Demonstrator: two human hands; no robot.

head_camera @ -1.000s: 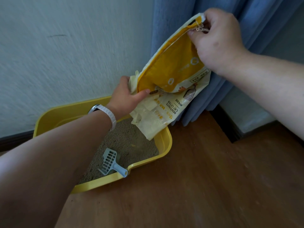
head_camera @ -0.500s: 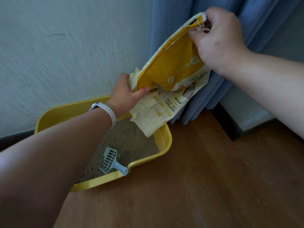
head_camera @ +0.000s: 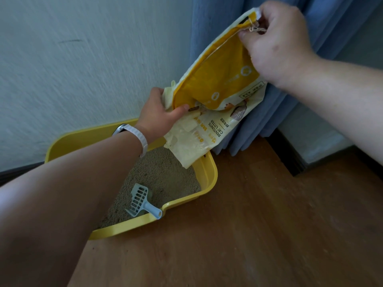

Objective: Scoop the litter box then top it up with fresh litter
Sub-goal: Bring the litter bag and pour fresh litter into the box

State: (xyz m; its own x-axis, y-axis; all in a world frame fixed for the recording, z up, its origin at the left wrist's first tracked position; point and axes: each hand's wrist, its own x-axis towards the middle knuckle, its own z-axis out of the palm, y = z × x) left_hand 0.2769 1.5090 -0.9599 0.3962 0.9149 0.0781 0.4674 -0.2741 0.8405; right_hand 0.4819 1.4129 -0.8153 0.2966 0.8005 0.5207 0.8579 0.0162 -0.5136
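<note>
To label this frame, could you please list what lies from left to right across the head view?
scoop → bag → right hand

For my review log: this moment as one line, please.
step: top-up | bag: tilted over litter box | left hand: grips bag low | right hand: holds bag top | scoop: lying on litter

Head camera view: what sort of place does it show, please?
Probably a corner of a room in a home: a yellow litter box sits on a wooden floor by a pale wall, next to a blue curtain.
</note>
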